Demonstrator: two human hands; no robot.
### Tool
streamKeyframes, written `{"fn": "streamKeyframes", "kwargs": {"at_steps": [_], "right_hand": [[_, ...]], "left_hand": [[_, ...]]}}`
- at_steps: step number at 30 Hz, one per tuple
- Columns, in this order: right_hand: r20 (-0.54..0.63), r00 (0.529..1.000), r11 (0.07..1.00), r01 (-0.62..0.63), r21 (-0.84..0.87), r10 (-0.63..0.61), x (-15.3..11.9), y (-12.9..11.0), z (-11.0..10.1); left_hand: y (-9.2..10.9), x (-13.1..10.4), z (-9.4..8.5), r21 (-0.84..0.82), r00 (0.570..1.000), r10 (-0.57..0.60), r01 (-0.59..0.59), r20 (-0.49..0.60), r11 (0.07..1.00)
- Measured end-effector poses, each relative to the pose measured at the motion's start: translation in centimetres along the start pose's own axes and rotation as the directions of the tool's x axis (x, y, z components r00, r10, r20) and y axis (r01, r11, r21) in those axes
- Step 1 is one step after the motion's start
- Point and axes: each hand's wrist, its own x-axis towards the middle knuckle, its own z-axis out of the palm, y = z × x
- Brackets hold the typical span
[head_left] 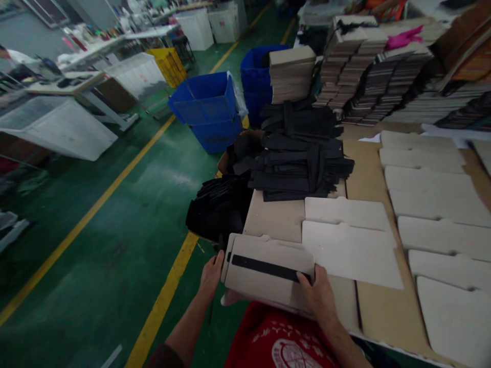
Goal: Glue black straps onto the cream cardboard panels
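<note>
A light grey board with rounded corners lies at the table's near left corner, over another similar board. Along it runs a black strip. My right hand is at the board's right end, its thumb pressing on the strip's right end and its fingers at the board's edge. At the left end, my left hand is closed beside the board's edge, near a dark strip-like piece; what its fingers grip is too small to make out. More pale boards overlap just right of the held ones.
Black strip bundles lie on the table's far left part, beside a box of black pieces. Rows of pale boards lie to the right. Blue bins stand on the floor; tall board stacks rise at the back.
</note>
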Motion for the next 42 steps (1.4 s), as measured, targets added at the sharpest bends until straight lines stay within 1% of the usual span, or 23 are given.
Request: {"fn": "streamKeyframes", "kwargs": {"at_steps": [3,5,7,8,10,13,14,16,18,21,23,25,27,29,33,35,38,40,42], "right_hand": [[-0.047,0.99,0.989,0.13,-0.075,-0.134,-0.4,0.4,0.3],[-0.051,0.982,0.979,0.174,-0.105,-0.18,-0.4,0.5,0.8],[-0.073,0.977,0.976,0.191,-0.108,-0.199,-0.3,0.6,1.3],[-0.09,0.977,0.977,0.184,-0.105,-0.194,-0.2,0.7,1.5],[-0.106,0.984,0.988,0.133,-0.08,-0.141,0.2,0.9,1.6],[-0.052,0.998,1.0,0.019,-0.02,-0.02,0.5,1.3,1.0],[-0.031,1.0,1.0,0.003,-0.008,-0.004,0.4,1.4,0.7],[-0.018,1.0,1.0,0.017,-0.01,-0.017,0.0,1.9,0.1],[-0.053,0.997,0.998,0.054,-0.043,-0.057,-0.6,2.7,-0.5],[-0.155,0.983,0.989,0.08,-0.127,-0.099,-1.2,4.0,-1.1],[-0.231,0.961,0.977,0.108,-0.182,-0.149,-1.3,4.5,-1.2],[-0.291,0.927,0.956,0.171,-0.237,-0.237,-1.3,4.5,-1.3],[-0.31,0.887,0.919,0.247,-0.308,-0.342,-1.3,4.0,-1.4],[-0.302,0.863,0.881,0.282,-0.38,-0.406,-1.3,3.4,-1.5],[-0.312,0.859,0.858,0.24,-0.455,-0.406,-1.2,2.6,-2.0],[-0.27,0.861,0.844,0.279,-0.458,-0.431,-1.1,2.7,-2.1],[-0.187,0.856,0.818,0.363,-0.446,-0.482,-1.1,3.1,-1.6],[-0.189,0.851,0.818,0.372,-0.439,-0.489,-1.4,3.5,-1.0],[-0.202,0.852,0.826,0.366,-0.429,-0.483,-1.9,3.9,-0.3]], "left_hand": [[0.1,0.0,0.8,0.003,0.992,0.048,-0.049,0.114,0.999],[0.1,0.0,1.1,0.007,0.986,0.072,-0.074,0.149,0.997],[0.0,0.1,1.3,0.018,0.983,0.088,-0.092,0.163,0.996],[-0.1,0.2,1.4,0.026,0.982,0.095,-0.101,0.164,0.995],[-0.2,0.2,1.4,0.046,0.98,0.114,-0.124,0.165,0.991],[-0.3,-0.2,1.3,0.084,0.972,0.151,-0.168,0.18,0.982],[-0.3,-0.5,1.2,0.098,0.969,0.162,-0.183,0.188,0.978],[-0.1,-1.3,1.3,0.132,0.962,0.177,-0.207,0.208,0.969],[0.2,-2.3,1.6,0.169,0.955,0.18,-0.223,0.236,0.96],[0.8,-3.7,2.6,0.219,0.943,0.179,-0.245,0.28,0.945],[1.1,-4.4,3.3,0.24,0.933,0.188,-0.266,0.306,0.934],[1.1,-4.8,3.7,0.253,0.925,0.199,-0.287,0.323,0.924],[1.1,-5.1,3.9,0.277,0.923,0.199,-0.296,0.329,0.914],[1.0,-5.2,3.8,0.325,0.926,0.209,-0.313,0.316,0.893],[1.2,-5.1,2.9,0.425,0.916,0.31,-0.394,0.256,0.815],[1.4,-4.9,2.5,0.441,0.913,0.341,-0.406,0.223,0.8],[1.2,-4.7,2.5,0.4,0.894,0.382,-0.447,0.234,0.8],[0.7,-4.8,2.8,0.356,0.875,0.412,-0.481,0.256,0.801],[0.1,-5.0,3.3,0.336,0.87,0.432,-0.491,0.238,0.804]]}}
